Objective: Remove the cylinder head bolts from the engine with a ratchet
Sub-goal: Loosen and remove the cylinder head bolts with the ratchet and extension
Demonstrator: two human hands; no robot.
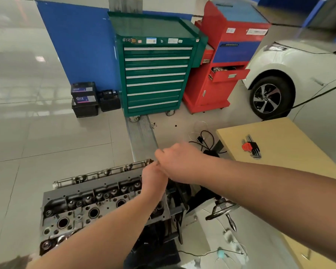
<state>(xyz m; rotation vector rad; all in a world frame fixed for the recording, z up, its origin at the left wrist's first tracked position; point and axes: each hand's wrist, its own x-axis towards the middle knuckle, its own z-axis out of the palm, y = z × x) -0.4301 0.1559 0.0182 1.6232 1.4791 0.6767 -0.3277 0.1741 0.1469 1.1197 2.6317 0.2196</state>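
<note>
Both hands are bunched together mid-frame, over the far right end of the cylinder head point(105, 199), which sits lower left of the frame on the engine. Right hand point(179, 159) is curled into a fist on top, and the left hand point(153, 180) is tucked under it with fingers wrapped too. Probably both on the ratchet, but the tool is hidden behind the hands, so can't say for sure. Progress-wise I'd guess they're mid-bolt at that end. Can't tell which bolts are out already, as the head's holes are too dark and small to read.

Containers: green tool cabinet point(155, 74) at top centre, all drawers closed. The red cart point(219, 74) beside it has a drawer hanging open w/ some stuff inside, can't make out what. Hex key set point(250, 147) lies on the wooden table point(279, 133), right side.
</note>
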